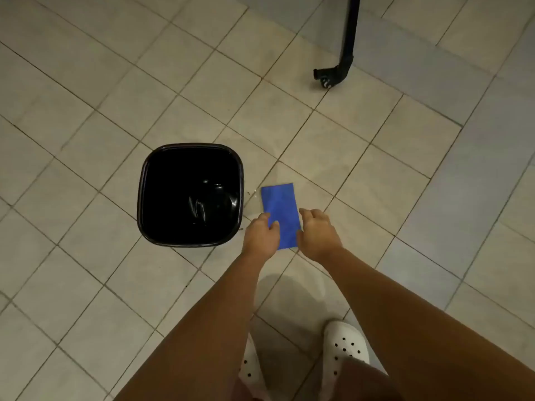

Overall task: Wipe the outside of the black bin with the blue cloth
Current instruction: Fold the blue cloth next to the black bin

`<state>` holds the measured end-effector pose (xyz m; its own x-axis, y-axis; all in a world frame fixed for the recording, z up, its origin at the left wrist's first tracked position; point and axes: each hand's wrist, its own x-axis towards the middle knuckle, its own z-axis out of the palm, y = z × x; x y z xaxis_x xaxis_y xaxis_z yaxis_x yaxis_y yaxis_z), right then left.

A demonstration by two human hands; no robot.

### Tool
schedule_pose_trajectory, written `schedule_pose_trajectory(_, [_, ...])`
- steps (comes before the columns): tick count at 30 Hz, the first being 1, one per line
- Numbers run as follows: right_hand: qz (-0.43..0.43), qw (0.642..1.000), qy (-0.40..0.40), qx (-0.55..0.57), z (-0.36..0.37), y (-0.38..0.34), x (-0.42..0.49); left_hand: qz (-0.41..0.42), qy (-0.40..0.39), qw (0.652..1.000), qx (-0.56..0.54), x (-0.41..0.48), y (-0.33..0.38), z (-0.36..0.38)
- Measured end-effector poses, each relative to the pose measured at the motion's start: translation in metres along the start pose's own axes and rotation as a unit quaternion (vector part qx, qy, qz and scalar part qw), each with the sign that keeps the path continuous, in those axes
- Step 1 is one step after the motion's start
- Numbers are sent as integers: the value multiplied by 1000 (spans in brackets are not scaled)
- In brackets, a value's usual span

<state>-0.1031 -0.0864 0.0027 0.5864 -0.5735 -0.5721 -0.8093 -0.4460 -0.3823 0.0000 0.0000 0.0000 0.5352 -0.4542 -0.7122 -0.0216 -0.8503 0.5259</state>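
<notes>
The black bin [146,195] stands upright on the tiled floor, seen from above, with a glossy black liner inside. Just to its right the blue cloth [280,208] lies flat on the floor, folded into a narrow rectangle. My left hand [260,238] is over the cloth's near left edge, fingers apart, its fingertips overlapping the cloth. My right hand [317,234] is over the near right edge, fingers spread. Whether either hand touches the cloth I cannot tell. Neither hand has closed around it.
A black furniture leg [346,50] with a castor foot stands at the far right. My feet in white perforated clogs [346,347] are at the bottom. Beige floor tiles [86,285] surround the bin.
</notes>
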Motion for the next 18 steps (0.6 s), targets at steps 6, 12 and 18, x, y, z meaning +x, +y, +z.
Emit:
schedule_pose_trajectory(6, [43,997,-10,59,33,12,38,-33,2,999,-1,38,-19,20])
schedule_pose_trajectory(12, [111,986,-34,122,57,22,56,-59,11,998,13,61,-36,37])
schedule_pose_trajectory(18, [122,979,-63,149,71,27,72,-96,15,995,-34,85,-41,45])
